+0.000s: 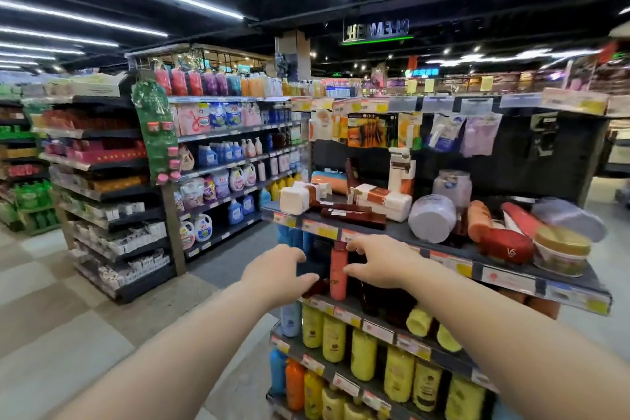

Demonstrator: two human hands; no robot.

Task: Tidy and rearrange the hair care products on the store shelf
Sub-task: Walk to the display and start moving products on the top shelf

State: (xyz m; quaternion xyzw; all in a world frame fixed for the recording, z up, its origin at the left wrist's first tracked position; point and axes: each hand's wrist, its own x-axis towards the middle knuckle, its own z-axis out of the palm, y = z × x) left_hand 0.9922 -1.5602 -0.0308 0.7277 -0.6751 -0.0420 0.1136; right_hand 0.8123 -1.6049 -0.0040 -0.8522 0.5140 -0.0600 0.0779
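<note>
Readable writing is scarce: a hanging ceiling sign (376, 31) at twelve o'clock shows "CLEAN" mirrored, and a red bottle (504, 242) lying on its side on the upper shelf (453, 251) at three o'clock carries a "VS" mark on its end. The yellow and orange price tags (320, 229) along the shelf edges are too blurred to read.

Both bare forearms reach up from the bottom of the view toward the middle shelf tier. The left hand (278, 274) comes in from seven o'clock, palm turned inward, fingers spread and curled, its fingertips at a dark brown bottle (315, 287) lying low on that tier; whether it grips it I cannot tell. The right hand (383, 264) comes in from five o'clock, fingers loosely spread, thumb and forefinger touching the right side of an upright coral bottle (338, 271), not clenched around it.

The coral bottle stands between the two hands, at the front edge of the middle tier, just under the upper shelf's price rail. On the upper shelf, boxed products (381, 199), a toppled white jar (432, 217) and a gold-lidded tub (560, 251) lie in disorder at one to three o'clock. Yellow bottles (364, 353) fill the tiers below at six o'clock.
</note>
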